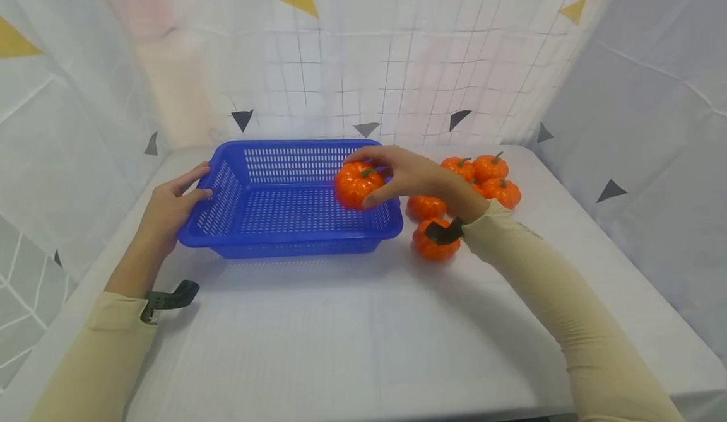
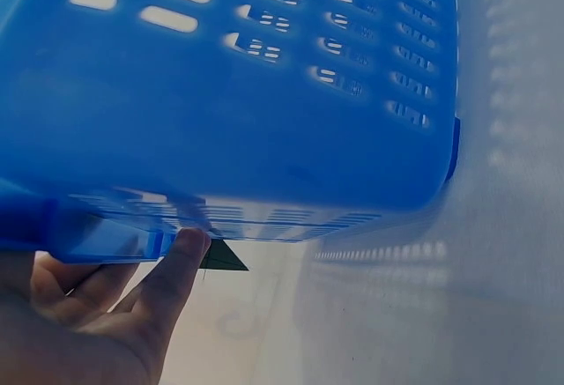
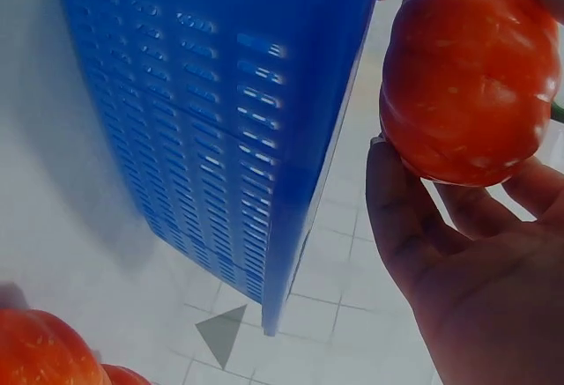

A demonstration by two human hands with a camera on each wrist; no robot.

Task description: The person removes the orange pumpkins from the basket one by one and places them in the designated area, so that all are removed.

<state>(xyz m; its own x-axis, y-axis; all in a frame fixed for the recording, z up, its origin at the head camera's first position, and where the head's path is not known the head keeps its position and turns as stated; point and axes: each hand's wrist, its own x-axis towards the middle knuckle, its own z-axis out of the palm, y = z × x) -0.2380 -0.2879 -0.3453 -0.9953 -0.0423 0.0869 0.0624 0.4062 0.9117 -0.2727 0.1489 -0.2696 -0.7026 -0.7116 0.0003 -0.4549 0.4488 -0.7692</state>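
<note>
A blue plastic basket (image 1: 295, 239) with slotted walls stands on the white-covered table, its floor bare. My left hand (image 1: 165, 211) grips the basket's left rim, thumb over the edge; in the left wrist view its fingers (image 2: 167, 284) lie against the outer wall. An orange toy pumpkin (image 1: 358, 185) with a green stem is held in my right hand (image 1: 406, 173), above the right end of the basket. The right wrist view shows this pumpkin (image 3: 471, 72) between thumb and fingers, higher than the basket's rim (image 3: 308, 156).
Several more orange pumpkins (image 1: 502, 192) sit in a group right of the basket, partly behind my right forearm. The nearest pumpkin (image 1: 436, 242) lies under the right wrist strap (image 1: 445, 231). Pale cloth walls (image 1: 363, 62) with triangle prints enclose the table's back and sides.
</note>
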